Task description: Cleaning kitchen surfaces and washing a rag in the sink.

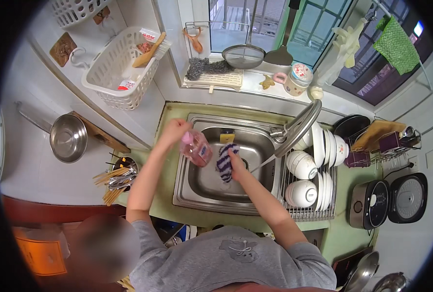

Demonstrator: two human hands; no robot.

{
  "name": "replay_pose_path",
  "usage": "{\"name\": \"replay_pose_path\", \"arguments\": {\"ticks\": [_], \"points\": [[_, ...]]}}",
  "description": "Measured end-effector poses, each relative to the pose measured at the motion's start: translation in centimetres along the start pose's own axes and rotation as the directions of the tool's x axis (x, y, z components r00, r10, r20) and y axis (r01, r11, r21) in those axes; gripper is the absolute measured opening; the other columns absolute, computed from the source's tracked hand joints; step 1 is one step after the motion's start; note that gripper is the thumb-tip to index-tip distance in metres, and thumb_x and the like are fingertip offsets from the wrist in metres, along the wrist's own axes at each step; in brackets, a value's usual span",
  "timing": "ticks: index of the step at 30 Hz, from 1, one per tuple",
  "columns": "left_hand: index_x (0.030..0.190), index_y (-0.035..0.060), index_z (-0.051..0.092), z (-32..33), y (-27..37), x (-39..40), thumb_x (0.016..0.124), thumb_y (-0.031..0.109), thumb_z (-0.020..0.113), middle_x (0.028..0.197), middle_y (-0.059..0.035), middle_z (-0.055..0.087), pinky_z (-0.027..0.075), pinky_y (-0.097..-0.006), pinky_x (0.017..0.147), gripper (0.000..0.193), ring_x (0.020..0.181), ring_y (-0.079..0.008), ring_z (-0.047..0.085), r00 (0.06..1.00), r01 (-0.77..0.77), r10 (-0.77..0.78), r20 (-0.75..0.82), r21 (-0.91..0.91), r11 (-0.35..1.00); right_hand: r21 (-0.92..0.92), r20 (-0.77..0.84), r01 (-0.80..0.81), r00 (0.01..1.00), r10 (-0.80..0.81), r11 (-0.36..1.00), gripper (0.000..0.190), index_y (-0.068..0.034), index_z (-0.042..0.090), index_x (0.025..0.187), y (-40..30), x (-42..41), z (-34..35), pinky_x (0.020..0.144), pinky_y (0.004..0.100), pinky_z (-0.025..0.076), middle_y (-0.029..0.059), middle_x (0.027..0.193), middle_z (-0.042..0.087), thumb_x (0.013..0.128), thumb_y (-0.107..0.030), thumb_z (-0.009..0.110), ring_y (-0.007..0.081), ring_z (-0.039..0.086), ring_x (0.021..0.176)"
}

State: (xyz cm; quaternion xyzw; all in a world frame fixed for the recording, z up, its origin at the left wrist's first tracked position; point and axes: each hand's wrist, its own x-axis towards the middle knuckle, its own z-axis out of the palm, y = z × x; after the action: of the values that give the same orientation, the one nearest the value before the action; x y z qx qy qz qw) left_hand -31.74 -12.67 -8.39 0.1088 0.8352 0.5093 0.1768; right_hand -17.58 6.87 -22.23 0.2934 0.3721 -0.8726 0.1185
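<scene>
My left hand (177, 130) is closed at the pink cap of a clear plastic bottle (197, 150) of pink liquid, and its fingertips are partly hidden. The bottle leans over the left rim of the stainless steel sink (205, 184). In my right hand (237, 167) is a purple-and-white striped scrubbing pad (223, 168), held above the basin with the thumb on top. A yellow sponge (227, 136) rests at the basin's back wall. From the curved faucet (299, 126), a thin stream of water (263, 163) runs down towards the drain beside my right hand.
White bowls (301, 193) and plates fill a wire drying rack (311, 215) right of the sink. A rice cooker (369, 206) stands farther right with its lid raised. Chopsticks and cutlery (119, 179) stand in a holder at left. A white basket (123, 76) hangs on the wall.
</scene>
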Motion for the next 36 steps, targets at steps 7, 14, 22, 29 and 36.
{"name": "replay_pose_path", "arguments": {"ticks": [7, 14, 22, 29, 36], "points": [[0.064, 0.0009, 0.059, 9.7, -7.8, -3.5, 0.072, 0.024, 0.061, 0.056, -0.0098, 0.056, 0.042, -0.031, 0.05, 0.024, 0.052, -0.0175, 0.053, 0.997, 0.025, -0.021, -0.071, 0.056, 0.998, -0.051, -0.099, -0.002, 0.995, -0.003, 0.999, 0.036, -0.008, 0.044, 0.112, 2.4, -3.3, -2.3, 0.077, 0.0381, 0.047, 0.0066, 0.099, 0.057, 0.088, -0.035, 0.049, 0.0216, 0.057, 0.09], [0.068, -0.0002, 0.062, 14.1, -12.3, -5.0, 0.07, 0.025, 0.057, 0.062, -0.0173, 0.059, 0.046, -0.037, 0.057, 0.026, 0.063, -0.0309, 0.06, 0.987, 0.13, -0.116, -0.114, 0.126, 0.984, 0.164, -0.013, -0.225, 0.973, 0.23, 0.961, 0.038, -0.013, 0.049, 0.111, 5.3, -2.6, -3.8, 0.077, 0.0353, 0.046, 0.0037, 0.098, 0.058, 0.087, -0.042, 0.046, 0.0195, 0.056, 0.088], [0.073, 0.0025, 0.062, 16.5, -11.8, -5.6, 0.079, 0.019, 0.047, 0.079, -0.0179, 0.06, 0.048, -0.0434, 0.067, 0.023, 0.074, -0.0347, 0.058, 0.979, -0.001, 0.119, -0.163, 0.586, 0.81, 0.219, 0.066, -0.216, 0.976, 0.206, 0.951, 0.046, -0.01, 0.051, 0.112, 6.3, -2.9, -2.6, 0.081, 0.0334, 0.045, 0.0065, 0.103, 0.058, 0.088, -0.048, 0.039, 0.0211, 0.056, 0.093], [0.084, 0.0048, 0.056, 17.2, -12.9, -5.5, 0.083, 0.019, 0.044, 0.086, -0.0173, 0.057, 0.046, -0.0438, 0.07, 0.019, 0.081, -0.0355, 0.055, 0.976, -0.056, 0.18, -0.121, 0.662, 0.747, 0.236, 0.051, -0.212, 0.977, 0.206, 0.948, 0.05, -0.008, 0.049, 0.117, 6.8, -2.3, -3.7, 0.087, 0.0335, 0.042, 0.0064, 0.112, 0.056, 0.088, -0.047, 0.039, 0.0213, 0.054, 0.1], [0.082, 0.0048, 0.058, 16.6, -12.7, -6.1, 0.083, 0.023, 0.045, 0.085, -0.0151, 0.058, 0.047, -0.0427, 0.068, 0.022, 0.079, -0.034, 0.057, 0.972, -0.141, 0.229, -0.051, 0.652, 0.745, 0.2, 0.045, -0.218, 0.976, 0.213, 0.955, 0.049, -0.008, 0.05, 0.114, 6.3, -3.4, -3.9, 0.084, 0.0337, 0.043, 0.0062, 0.107, 0.057, 0.089, -0.048, 0.038, 0.0211, 0.055, 0.096]]}}
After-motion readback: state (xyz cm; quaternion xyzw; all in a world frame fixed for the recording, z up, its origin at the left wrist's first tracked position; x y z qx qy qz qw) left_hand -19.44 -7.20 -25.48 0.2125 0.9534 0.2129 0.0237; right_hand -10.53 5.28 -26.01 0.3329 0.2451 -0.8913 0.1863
